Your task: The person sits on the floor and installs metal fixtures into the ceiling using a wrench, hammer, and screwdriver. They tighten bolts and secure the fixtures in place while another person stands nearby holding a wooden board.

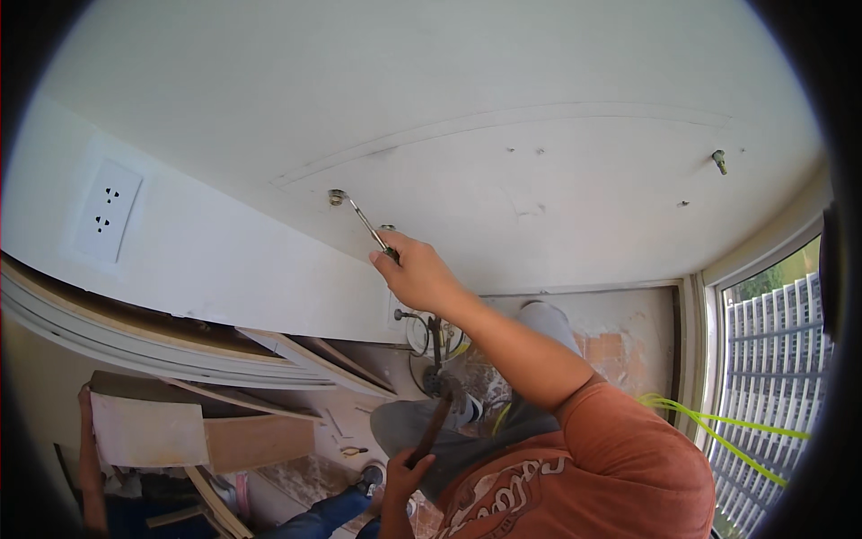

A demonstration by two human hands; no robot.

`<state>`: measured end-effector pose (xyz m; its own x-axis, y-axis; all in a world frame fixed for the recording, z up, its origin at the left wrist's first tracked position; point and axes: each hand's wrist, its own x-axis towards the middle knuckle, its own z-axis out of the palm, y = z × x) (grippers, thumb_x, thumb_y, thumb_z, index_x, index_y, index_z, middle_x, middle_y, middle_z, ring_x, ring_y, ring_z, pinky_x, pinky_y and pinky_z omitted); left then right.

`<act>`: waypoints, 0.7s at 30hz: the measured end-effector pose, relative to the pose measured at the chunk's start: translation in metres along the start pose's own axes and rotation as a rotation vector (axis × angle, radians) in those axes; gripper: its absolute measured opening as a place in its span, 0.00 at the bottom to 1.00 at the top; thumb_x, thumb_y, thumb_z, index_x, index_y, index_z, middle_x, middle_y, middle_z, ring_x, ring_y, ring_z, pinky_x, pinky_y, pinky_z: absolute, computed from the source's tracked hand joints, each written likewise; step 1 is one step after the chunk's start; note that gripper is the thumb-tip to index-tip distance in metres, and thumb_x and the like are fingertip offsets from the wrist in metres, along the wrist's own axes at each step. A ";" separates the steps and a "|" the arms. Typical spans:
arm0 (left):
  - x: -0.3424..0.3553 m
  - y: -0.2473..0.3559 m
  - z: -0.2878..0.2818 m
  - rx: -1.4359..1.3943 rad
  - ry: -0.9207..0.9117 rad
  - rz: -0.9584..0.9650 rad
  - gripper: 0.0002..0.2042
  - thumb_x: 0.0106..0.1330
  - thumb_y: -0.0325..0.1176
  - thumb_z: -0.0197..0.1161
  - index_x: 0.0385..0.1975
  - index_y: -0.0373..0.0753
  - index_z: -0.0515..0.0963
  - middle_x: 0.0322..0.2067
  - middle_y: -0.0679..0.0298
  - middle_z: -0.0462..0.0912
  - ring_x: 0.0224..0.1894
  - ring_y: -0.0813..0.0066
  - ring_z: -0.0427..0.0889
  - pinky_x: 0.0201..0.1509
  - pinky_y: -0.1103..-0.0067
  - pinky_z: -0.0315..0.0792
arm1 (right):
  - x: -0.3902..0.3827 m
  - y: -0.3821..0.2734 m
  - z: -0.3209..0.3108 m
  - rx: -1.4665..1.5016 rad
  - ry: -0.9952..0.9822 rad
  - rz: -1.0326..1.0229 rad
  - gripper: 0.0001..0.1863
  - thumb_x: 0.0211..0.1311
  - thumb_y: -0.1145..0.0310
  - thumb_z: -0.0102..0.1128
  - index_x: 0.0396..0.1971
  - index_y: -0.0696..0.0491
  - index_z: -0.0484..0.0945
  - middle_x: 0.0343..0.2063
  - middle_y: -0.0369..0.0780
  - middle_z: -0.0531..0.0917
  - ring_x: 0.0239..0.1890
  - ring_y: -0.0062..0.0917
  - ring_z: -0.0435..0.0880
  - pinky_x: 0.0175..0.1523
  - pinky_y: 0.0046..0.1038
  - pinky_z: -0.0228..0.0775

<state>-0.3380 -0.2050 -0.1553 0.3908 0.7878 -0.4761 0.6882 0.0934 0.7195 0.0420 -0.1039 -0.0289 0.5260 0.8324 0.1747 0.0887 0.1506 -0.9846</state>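
My right hand (403, 264) grips a thin screwdriver (366, 219) with a metal shaft, its tip at a round metal fitting (336, 197) in the white wall (503, 234). A second fitting (388, 227) shows partly behind that hand. My left hand (407, 472) is closed round the wooden handle of a hammer (432, 426), held low in front of my body, its dark head pointing up the frame. A bolt (719, 162) sticks out of the wall farther right, near small holes and pencil lines.
At left are a socket (108, 211) and a trim ledge (153, 346). Below, a co-worker's arm (90, 449) holds boards (148, 422) beside jean-clad legs (305, 512). Pliers (352, 450) lie on the dusty floor. A window with slats (763, 359) and yellow cords (745, 431) are at right.
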 end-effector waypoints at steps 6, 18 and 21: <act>0.002 0.012 0.000 0.150 -0.043 -0.038 0.21 0.54 0.45 0.72 0.36 0.32 0.82 0.24 0.62 0.82 0.29 0.79 0.78 0.35 0.78 0.72 | 0.010 -0.006 -0.013 -0.117 -0.026 -0.073 0.16 0.65 0.65 0.53 0.46 0.61 0.74 0.24 0.49 0.77 0.25 0.37 0.77 0.35 0.35 0.70; -0.012 0.014 -0.001 -0.070 0.001 0.009 0.17 0.55 0.39 0.72 0.36 0.32 0.81 0.25 0.67 0.80 0.27 0.82 0.76 0.32 0.81 0.70 | 0.015 -0.034 0.005 0.598 -0.184 0.363 0.14 0.69 0.63 0.51 0.42 0.59 0.73 0.27 0.37 0.73 0.20 0.23 0.78 0.25 0.24 0.76; -0.015 0.009 -0.004 -0.184 -0.004 0.015 0.15 0.56 0.38 0.71 0.36 0.33 0.80 0.23 0.69 0.78 0.26 0.84 0.74 0.30 0.83 0.68 | 0.015 -0.039 0.011 0.594 -0.165 0.365 0.13 0.69 0.63 0.51 0.39 0.60 0.72 0.27 0.38 0.73 0.21 0.23 0.78 0.26 0.25 0.78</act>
<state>-0.3402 -0.2137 -0.1399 0.4028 0.7877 -0.4662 0.5589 0.1917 0.8068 0.0367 -0.0915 0.0122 0.2947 0.9479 -0.1208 -0.5690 0.0725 -0.8191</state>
